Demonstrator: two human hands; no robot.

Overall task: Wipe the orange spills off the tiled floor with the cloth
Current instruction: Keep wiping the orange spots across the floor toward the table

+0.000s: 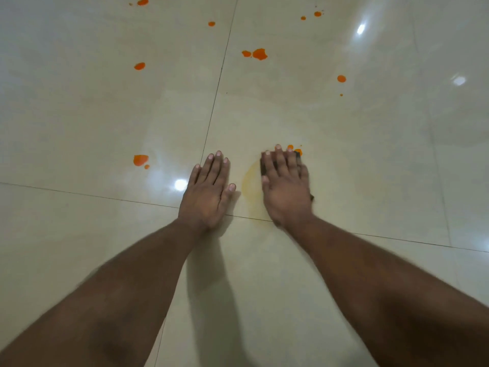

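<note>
While both forearms reach in from the bottom corners of the frame, the left hand (209,193) lies flat and empty on the tiled floor (79,123), fingers spread, just left of centre. The right hand (287,186) presses palm-down on a dark cloth (266,166), fingers extended rather than curled; only the cloth's left edge, a top-right corner and a sliver by the wrist show, the rest hidden under the hand. The two hands sit apart, with a bare strip of tile between them.

A faint yellowish smear (250,186) curves along the cloth's left side, reaching down to the grout line (92,195) that runs across the frame under both wrists. A second grout line climbs from the left hand's fingertips to the top edge.

Two small orange drops (294,149) touch the cloth's far edge by the right fingertips. A larger orange blot (140,160) sits mid-left, well apart from the left hand. More spills lie in the upper half: a paired patch (258,54) upper centre, one (139,66) upper left, one (341,78) upper right, and small spots along the top edge.

The floor to the right of the right hand is open tile with only light glare.
</note>
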